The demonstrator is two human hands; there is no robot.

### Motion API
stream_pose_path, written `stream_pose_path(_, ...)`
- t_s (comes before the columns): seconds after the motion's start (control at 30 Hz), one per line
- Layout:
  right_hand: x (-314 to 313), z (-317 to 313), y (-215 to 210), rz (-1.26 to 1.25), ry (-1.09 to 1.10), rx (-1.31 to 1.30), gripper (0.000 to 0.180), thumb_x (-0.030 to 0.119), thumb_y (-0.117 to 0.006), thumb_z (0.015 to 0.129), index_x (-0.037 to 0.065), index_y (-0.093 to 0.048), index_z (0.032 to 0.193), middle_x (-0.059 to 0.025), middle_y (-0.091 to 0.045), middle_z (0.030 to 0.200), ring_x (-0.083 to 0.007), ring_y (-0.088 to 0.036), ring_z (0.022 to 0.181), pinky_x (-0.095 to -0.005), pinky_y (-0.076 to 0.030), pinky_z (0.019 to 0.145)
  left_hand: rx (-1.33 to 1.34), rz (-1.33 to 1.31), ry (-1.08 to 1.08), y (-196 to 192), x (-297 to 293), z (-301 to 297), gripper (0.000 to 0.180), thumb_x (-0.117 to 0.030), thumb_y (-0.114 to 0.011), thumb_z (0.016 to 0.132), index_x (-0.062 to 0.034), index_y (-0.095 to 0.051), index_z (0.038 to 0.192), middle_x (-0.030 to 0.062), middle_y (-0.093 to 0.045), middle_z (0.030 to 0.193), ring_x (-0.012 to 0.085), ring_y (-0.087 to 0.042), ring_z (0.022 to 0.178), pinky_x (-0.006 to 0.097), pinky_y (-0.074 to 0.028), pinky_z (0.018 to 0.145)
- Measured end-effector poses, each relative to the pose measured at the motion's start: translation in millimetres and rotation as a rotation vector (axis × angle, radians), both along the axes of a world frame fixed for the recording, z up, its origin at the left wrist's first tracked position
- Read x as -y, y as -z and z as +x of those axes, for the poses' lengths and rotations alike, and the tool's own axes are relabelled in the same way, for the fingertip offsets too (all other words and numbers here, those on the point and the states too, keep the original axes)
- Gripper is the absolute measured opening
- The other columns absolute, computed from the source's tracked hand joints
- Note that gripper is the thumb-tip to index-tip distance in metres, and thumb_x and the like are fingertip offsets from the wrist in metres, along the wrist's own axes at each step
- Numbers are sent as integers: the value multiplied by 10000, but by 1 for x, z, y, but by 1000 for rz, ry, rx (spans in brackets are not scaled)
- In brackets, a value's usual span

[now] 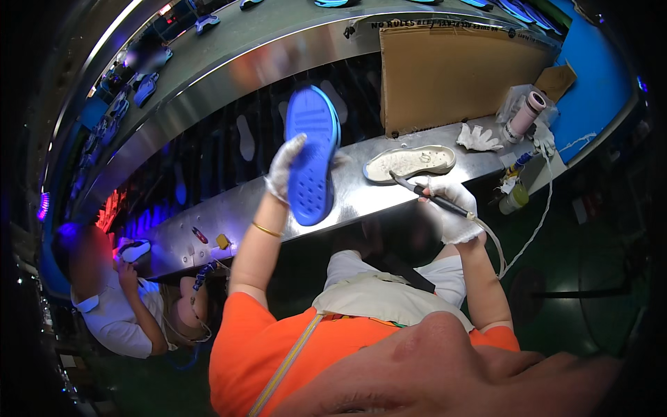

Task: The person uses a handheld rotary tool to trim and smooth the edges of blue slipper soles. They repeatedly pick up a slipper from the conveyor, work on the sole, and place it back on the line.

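Note:
My left hand (279,170), in a white glove, grips a blue shoe sole (311,160) by its left edge. The sole is raised in front of the metal bench (347,191), its holed and grooved face toward me. My gloved right hand (453,221) is closed round a corded tool (441,201) with a black handle and a narrow, pointed metal tip. That tip is at the near edge of an off-white shoe sole (410,162) lying on the bench; I cannot tell whether they touch. Some fingers of my left hand are hidden behind the blue sole.
A cardboard panel (455,80) stands behind the off-white sole. To the right are a white glove (478,137), a pink bottle (524,117) and a hanging cord (542,219). More soles lie on the belt (278,31) beyond. Another person (114,313) works at left.

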State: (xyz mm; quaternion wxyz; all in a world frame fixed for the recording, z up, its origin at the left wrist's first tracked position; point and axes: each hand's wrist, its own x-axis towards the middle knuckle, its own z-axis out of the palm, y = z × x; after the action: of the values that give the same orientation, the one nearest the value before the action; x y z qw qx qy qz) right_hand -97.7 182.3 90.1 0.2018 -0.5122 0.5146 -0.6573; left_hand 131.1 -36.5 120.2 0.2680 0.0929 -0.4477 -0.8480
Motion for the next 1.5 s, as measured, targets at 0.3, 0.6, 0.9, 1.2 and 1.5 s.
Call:
stream_pose_path(0.3, 4, -9, 0, 102, -50, 283, 206, 1, -655, 774, -4, -555, 954, -61, -614, 838, -111, -606, 757, -248, -503, 719, -253, 598, 130, 55, -77, -55, 755, -594, -496, 820, -47, -372, 1326, 209, -461, 1270, 409, -484, 1135, 571, -405, 948)
stream_pose_path(0.6, 38, -4, 2, -12, -54, 229, 203, 4, -656, 767, -29, -584, 953, -93, -639, 847, -121, -618, 762, -254, -504, 736, -323, 725, 234, 38, -106, -74, 761, -643, -374, 847, -55, -377, 1331, 237, -455, 1287, 410, -484, 1148, 569, -394, 952)
stream_pose_path(0.9, 33, 7, -17, -289, 4, -640, 173, -28, -650, 664, 60, -615, 809, -72, -620, 744, -243, -620, 680, -302, -495, 638, -195, 594, 18, 59, -100, -78, 683, -616, -281, 891, -76, -424, 1284, 162, -504, 1240, 295, -527, 1083, 427, -445, 937)
stream_pose_path(1.2, 16, 16, -5, 67, 43, 44, 114, -14, -650, 775, -12, -611, 882, -71, -643, 845, -101, -604, 736, -225, -493, 685, -136, 442, -96, 63, -110, -80, 802, -699, -398, 808, -82, -385, 1320, 156, -485, 1265, 293, -505, 1132, 428, -413, 978)
stream_pose_path(1.5, 29, 29, 2, 25, -115, 429, 222, 5, -641, 776, -24, -554, 978, -93, -625, 909, -136, -616, 798, -253, -508, 750, -96, 270, -266, 74, -122, -97, 818, -715, -387, 804, -107, -347, 1350, 101, -458, 1310, 246, -481, 1167, 392, -386, 1011)
